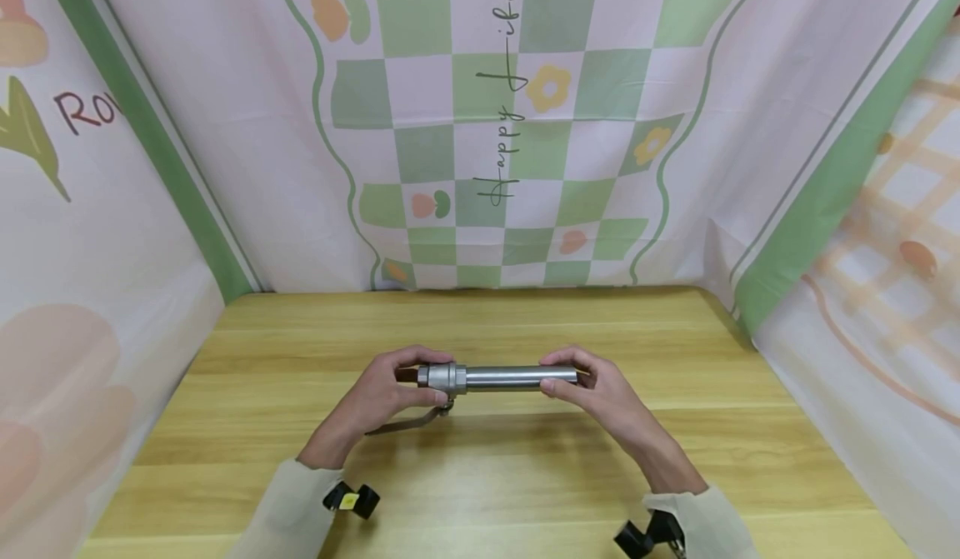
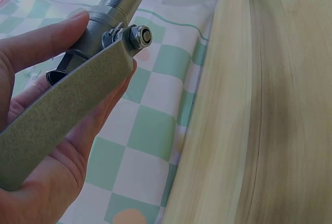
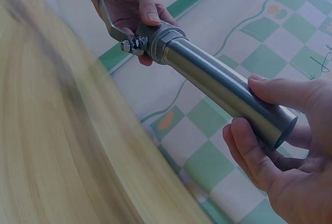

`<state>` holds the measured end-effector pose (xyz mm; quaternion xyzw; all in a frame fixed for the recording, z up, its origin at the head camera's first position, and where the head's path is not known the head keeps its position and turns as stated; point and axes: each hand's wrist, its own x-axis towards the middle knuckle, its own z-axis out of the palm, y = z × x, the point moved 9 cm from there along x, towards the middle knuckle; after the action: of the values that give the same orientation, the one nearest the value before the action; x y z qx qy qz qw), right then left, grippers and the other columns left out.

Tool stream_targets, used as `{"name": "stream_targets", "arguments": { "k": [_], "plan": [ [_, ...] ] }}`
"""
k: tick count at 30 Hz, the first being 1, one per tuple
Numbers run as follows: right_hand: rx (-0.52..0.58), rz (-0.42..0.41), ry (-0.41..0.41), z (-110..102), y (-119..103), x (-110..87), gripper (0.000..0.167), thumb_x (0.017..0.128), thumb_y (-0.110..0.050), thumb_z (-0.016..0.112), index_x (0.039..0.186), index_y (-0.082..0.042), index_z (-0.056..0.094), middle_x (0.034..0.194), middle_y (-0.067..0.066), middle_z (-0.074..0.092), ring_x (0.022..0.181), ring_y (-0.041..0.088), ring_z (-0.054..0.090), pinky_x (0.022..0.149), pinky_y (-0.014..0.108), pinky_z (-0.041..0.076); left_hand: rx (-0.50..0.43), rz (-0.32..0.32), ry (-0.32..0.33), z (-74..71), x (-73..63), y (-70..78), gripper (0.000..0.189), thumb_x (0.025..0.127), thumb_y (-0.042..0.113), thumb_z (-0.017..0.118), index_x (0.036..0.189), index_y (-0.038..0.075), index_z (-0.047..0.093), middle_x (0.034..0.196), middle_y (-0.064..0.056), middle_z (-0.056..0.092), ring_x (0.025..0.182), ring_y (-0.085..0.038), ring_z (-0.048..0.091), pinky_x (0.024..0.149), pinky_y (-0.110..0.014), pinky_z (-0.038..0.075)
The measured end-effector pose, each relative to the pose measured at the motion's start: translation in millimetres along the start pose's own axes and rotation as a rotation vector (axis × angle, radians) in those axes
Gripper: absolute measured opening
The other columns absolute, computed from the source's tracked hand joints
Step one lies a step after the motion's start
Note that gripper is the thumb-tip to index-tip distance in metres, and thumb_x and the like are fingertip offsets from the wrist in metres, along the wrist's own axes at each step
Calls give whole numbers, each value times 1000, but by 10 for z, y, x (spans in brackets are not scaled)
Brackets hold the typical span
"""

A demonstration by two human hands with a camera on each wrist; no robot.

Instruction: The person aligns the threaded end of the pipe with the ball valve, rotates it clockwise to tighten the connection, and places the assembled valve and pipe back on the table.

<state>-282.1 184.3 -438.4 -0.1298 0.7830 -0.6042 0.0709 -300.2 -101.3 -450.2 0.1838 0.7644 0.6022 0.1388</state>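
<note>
A metal ball valve (image 1: 442, 376) with a bent lever handle (image 2: 67, 110) is joined to a straight steel pipe (image 1: 510, 378), and both are held level over the table. My left hand (image 1: 382, 388) grips the valve body, thumb on the near side and fingers on the far side. The lever points back along the left palm. At the pipe's other end, my right hand (image 1: 596, 388) pinches it between thumb and fingers. In the right wrist view the pipe's end (image 3: 286, 130) faces toward the right palm.
Beneath the hands is a wood-grain table (image 1: 480, 492). Printed cloth curtains (image 1: 487, 126) with green checks and flowers stand at its back, left and right edges. Small black cameras (image 1: 351, 501) sit at both wrists over pale sleeves (image 1: 288, 513).
</note>
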Motion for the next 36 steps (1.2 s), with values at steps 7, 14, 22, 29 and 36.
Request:
{"name": "stream_targets", "arguments": {
  "k": [7, 14, 22, 29, 36],
  "plan": [
    [-22, 7, 17, -16, 13, -1, 34, 104, -21, 76, 132, -2, 68, 124, 13, 68, 101, 15, 68, 88, 27, 58, -2, 2, -3, 5, -2, 5, 48, 92, 21, 89, 138, 20, 74, 136, -16, 68, 112, -30, 68, 89, -42, 58],
    [-25, 30, 27, -26, 48, 1, 33, 104, -24, 77, 131, -5, 70, 122, 12, 69, 103, 16, 70, 91, 28, 59, -2, 6, -5, 9, -4, 13, 48, 92, 21, 89, 138, 20, 74, 137, -16, 68, 113, -31, 68, 89, -42, 58],
    [-13, 16, 30, -18, 37, 2, 33, 106, -24, 74, 130, -1, 69, 120, 12, 69, 102, 15, 71, 93, 29, 61, -5, 6, -5, 14, -8, 23, 48, 92, 21, 89, 138, 20, 74, 138, -16, 68, 113, -30, 68, 90, -42, 58],
    [3, 21, 36, -15, 36, -3, 33, 106, -23, 73, 128, 1, 69, 119, 12, 69, 102, 16, 72, 94, 29, 60, -5, 8, -4, 19, -9, 16, 48, 92, 21, 88, 138, 20, 74, 138, -16, 68, 113, -31, 68, 89, -42, 58],
    [11, 22, 38, -17, 41, -6, 32, 106, -22, 74, 125, 2, 69, 122, 13, 67, 101, 17, 72, 93, 30, 60, -2, 7, -9, 29, -3, -2, 47, 92, 22, 88, 138, 21, 74, 138, -15, 69, 114, -32, 67, 90, -42, 58]
  ]
}}
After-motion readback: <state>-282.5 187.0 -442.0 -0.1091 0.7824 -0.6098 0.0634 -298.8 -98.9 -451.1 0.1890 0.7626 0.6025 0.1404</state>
